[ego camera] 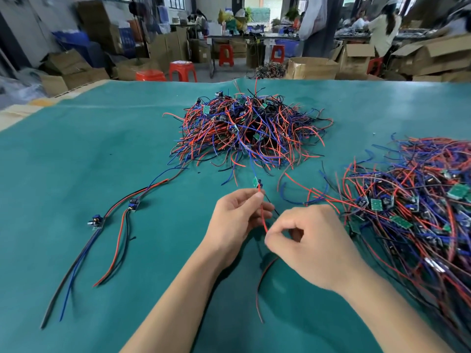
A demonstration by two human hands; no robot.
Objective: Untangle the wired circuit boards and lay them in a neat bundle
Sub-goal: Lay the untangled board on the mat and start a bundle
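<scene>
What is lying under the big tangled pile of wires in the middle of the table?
Around the central wire pile only the green table cover shows, so the pile rests on it. Small circuit boards sit among the upper wires. Anything deeper underneath is covered.

1. Ahead of the fingers [257, 200]: a tangled pile of wired boards [244, 128] blocks the far path; stray wire ends reach close to the fingertips.
2. Right of the fingers: a second heap [413, 205] lies just beside the right hand [313, 240].
3. Left of the fingers: bare green mat [165, 212], passable, up to two laid-out boards [114, 212].
4. Nearer than the fingers: open mat between the forearms, crossed by one red wire [260, 284].
</scene>
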